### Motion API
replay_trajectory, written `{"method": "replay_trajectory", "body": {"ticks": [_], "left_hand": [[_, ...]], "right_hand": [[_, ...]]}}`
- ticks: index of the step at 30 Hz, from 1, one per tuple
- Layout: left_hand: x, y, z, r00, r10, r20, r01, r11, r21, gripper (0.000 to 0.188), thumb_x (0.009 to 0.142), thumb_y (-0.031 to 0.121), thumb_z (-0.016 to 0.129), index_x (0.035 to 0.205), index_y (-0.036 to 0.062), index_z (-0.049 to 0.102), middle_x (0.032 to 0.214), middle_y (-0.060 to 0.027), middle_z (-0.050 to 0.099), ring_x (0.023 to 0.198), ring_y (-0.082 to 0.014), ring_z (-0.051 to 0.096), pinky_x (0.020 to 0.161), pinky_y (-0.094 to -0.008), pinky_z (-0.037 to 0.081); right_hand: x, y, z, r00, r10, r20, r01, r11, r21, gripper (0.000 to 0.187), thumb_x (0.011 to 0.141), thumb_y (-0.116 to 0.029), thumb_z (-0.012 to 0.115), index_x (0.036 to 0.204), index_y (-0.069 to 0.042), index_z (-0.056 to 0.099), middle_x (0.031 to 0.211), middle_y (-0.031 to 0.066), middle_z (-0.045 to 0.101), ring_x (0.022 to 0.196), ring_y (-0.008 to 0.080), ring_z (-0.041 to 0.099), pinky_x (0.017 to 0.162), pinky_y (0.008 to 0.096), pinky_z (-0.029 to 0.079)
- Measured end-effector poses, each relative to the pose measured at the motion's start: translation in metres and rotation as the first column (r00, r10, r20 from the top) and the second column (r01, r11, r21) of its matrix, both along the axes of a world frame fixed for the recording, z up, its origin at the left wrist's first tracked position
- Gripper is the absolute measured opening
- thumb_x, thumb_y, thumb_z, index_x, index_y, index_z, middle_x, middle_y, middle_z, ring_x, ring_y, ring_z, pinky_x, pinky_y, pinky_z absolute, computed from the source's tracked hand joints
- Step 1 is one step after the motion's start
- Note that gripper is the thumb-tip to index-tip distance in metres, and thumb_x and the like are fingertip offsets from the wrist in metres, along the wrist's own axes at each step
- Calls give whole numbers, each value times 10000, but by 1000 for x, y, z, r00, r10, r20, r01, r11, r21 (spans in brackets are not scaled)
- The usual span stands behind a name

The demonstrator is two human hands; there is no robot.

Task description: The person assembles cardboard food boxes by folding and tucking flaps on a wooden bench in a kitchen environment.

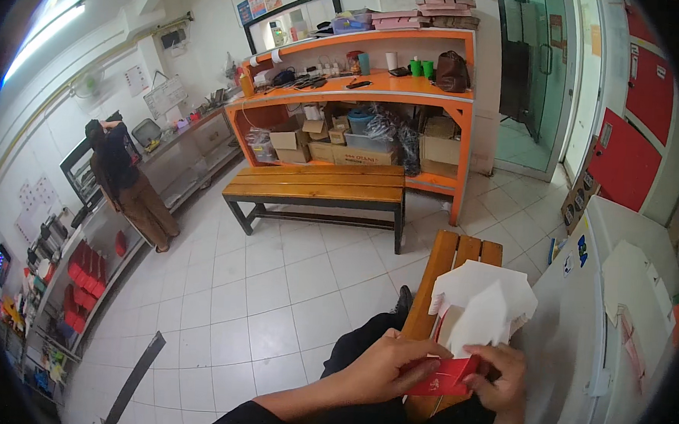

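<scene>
Low at the right, a folding carton [485, 296] stands partly open, white inside with red outer panels. Its white flaps spread upward and away from me. My left hand [402, 363] grips the red near panel [440, 377] from the left, thumb laid along its top edge. My right hand [500, 375] pinches the right corner of that panel, fingers bent over the edge. Both hands are closed on the carton, which is above a slatted wooden bench [438, 272]. The carton's underside and some of my fingertips are hidden.
A second wooden bench [318, 184] stands ahead, before an orange shelf unit [465, 153] with cardboard boxes and cups. A white fridge-like cabinet [573, 301] is close on my right. Another person [131, 163] stands at the left counter. A dark strip [132, 381] shows at lower left.
</scene>
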State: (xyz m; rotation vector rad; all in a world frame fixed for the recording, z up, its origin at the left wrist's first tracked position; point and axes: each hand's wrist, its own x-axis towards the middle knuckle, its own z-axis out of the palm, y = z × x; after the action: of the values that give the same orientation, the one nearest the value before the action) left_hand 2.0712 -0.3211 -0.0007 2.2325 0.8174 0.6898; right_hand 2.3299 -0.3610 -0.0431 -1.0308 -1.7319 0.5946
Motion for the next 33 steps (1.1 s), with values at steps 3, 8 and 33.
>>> {"method": "replay_trajectory", "body": {"ticks": [3, 8, 33], "left_hand": [[3, -5, 5, 994, 98, 42, -93, 990, -107, 350, 952, 148, 711, 1301, 119, 707, 945, -139, 763, 764, -251, 681, 753, -374, 467], [7, -10, -8, 980, 20, 196, -35, 996, 76, 426, 908, 135, 744, 1332, 133, 707, 982, -139, 780, 774, -252, 694, 742, -358, 483], [69, 0, -94, 898, -161, 408, 131, 986, 101, 363, 769, 136, 868, 1107, 58, 758, 1595, -340, 331, 1476, -535, 393, 1207, -526, 364]], "right_hand": [[-14, -5, -5, 998, -15, 61, 19, 998, -63, 434, 775, -318, 938, 1098, -63, 800, 677, 37, 605, 539, 133, 508, 545, 298, 410], [-37, 1, 7, 961, -260, -88, 247, 960, -134, 269, 837, -181, 884, 1037, -22, 797, 750, 74, 687, 541, 121, 556, 553, 283, 445], [66, -9, -137, 625, -500, -600, 355, 866, -352, 405, 928, -205, 717, 1271, -35, 588, 1191, 97, 631, 1090, 262, 631, 1014, 402, 489]]}}
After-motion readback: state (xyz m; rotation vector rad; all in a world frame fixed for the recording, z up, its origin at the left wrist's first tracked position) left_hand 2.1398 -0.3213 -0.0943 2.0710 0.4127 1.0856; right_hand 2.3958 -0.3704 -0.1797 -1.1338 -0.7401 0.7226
